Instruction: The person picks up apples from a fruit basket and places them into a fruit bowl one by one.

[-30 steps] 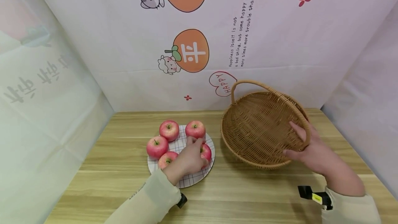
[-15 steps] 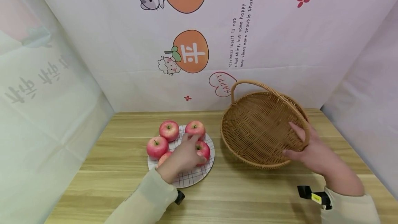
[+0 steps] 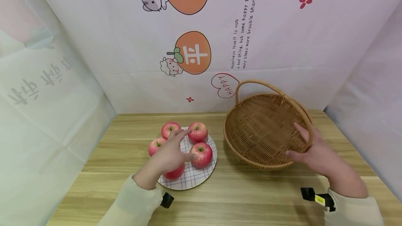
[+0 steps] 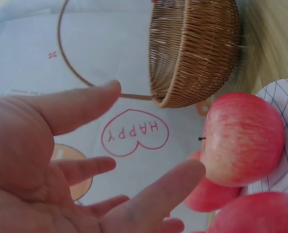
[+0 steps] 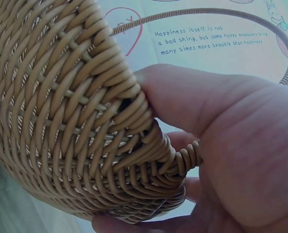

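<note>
Several red apples sit on a round white plate (image 3: 190, 181) with a blue grid pattern. My left hand (image 3: 168, 156) hovers over the plate's left side, fingers spread, holding nothing. It partly hides the left apples (image 3: 155, 145) and a front apple (image 3: 174, 173). Its thumb overlaps the edge of the front right apple (image 3: 202, 155) in the head view; behind that one sits the back right apple (image 3: 198, 132). My right hand (image 3: 320, 154) grips the rim of a brown wicker basket (image 3: 262, 132) beside its handle, keeping it tilted with its bare inside towards me.
The wooden table (image 3: 238, 198) extends in front of plate and basket. A white printed cloth (image 3: 141, 90) hangs right behind the table's back edge, and pale cloth stands along both sides. The basket's arched handle (image 3: 276, 90) rises before the back cloth.
My left hand has let go of the front right apple and drawn back to the left, its fingers spreading. That apple now shows almost whole. The right hand still holds the basket in place.
</note>
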A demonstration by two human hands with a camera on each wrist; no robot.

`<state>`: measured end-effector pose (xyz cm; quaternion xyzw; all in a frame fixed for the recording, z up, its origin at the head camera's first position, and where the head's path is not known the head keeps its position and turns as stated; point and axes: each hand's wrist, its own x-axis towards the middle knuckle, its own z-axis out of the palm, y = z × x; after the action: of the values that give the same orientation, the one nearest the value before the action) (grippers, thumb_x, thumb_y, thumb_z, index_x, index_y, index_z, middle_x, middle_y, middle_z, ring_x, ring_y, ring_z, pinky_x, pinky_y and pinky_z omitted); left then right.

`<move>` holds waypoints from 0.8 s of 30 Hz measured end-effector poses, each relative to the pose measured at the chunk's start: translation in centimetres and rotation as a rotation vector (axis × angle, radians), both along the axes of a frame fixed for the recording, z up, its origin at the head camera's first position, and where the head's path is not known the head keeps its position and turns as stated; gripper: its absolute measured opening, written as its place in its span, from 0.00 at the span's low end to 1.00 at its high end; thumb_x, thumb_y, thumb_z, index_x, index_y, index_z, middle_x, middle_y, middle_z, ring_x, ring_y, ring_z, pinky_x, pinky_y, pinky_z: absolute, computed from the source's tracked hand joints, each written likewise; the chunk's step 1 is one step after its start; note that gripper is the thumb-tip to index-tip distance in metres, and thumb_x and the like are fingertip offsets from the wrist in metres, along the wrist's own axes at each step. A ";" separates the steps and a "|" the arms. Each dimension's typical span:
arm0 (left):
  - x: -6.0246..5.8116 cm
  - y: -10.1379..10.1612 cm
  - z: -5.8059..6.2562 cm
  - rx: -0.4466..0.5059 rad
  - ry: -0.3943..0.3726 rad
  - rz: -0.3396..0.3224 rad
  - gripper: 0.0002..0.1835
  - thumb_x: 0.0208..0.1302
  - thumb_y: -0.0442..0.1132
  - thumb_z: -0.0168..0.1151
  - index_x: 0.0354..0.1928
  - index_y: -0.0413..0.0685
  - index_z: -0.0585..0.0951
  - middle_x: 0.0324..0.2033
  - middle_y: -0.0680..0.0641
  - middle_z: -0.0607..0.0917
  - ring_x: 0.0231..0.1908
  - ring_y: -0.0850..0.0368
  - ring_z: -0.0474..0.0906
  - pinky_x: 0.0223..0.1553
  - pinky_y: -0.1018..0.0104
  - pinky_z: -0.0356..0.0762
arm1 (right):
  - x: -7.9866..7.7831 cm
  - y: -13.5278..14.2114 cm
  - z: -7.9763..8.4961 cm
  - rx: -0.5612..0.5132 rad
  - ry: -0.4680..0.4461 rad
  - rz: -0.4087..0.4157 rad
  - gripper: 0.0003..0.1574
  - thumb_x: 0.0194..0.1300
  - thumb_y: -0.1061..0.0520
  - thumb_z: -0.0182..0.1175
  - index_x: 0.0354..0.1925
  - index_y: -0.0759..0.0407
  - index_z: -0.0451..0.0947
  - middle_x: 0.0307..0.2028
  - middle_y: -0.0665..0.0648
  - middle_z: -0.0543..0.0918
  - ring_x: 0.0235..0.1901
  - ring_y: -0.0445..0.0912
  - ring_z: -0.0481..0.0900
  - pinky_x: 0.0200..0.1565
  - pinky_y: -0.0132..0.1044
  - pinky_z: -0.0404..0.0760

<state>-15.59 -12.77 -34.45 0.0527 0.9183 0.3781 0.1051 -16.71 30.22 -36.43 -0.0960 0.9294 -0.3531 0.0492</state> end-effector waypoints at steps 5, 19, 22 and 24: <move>0.9 -1.3 0.2 0.129 -0.010 -0.002 0.43 0.57 0.42 0.75 0.74 0.59 0.65 0.74 0.49 0.54 0.63 0.41 0.68 0.51 0.48 0.78 | 0.2 0.5 -0.1 0.005 0.023 -0.040 0.74 0.61 0.44 0.71 0.78 0.60 0.26 0.70 0.82 0.25 0.67 0.80 0.28 0.56 0.77 0.51; 3.2 -4.1 1.1 0.019 0.070 -0.073 0.40 0.64 0.49 0.68 0.76 0.54 0.63 0.76 0.49 0.49 0.64 0.39 0.67 0.60 0.35 0.66 | 0.0 1.2 0.4 0.095 0.071 -0.126 0.69 0.63 0.35 0.66 0.75 0.75 0.39 0.62 0.86 0.59 0.59 0.79 0.62 0.49 0.72 0.68; 3.6 -4.1 1.1 -0.080 0.106 -0.063 0.39 0.66 0.52 0.66 0.75 0.54 0.63 0.75 0.47 0.52 0.59 0.40 0.73 0.57 0.37 0.70 | 0.3 1.0 0.8 0.093 0.115 -0.132 0.58 0.64 0.35 0.66 0.70 0.73 0.53 0.56 0.81 0.69 0.54 0.75 0.70 0.45 0.67 0.73; 3.9 -3.8 1.1 -0.208 0.143 -0.052 0.39 0.66 0.53 0.65 0.75 0.51 0.64 0.75 0.43 0.53 0.58 0.37 0.73 0.55 0.38 0.73 | 0.8 1.1 1.3 0.124 0.080 -0.160 0.62 0.65 0.33 0.63 0.71 0.77 0.50 0.58 0.85 0.63 0.54 0.79 0.67 0.43 0.70 0.72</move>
<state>-11.74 -16.61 -33.36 0.0922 0.9560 0.2732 0.0540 -15.96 31.32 -35.15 -0.0323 0.9553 -0.2936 -0.0102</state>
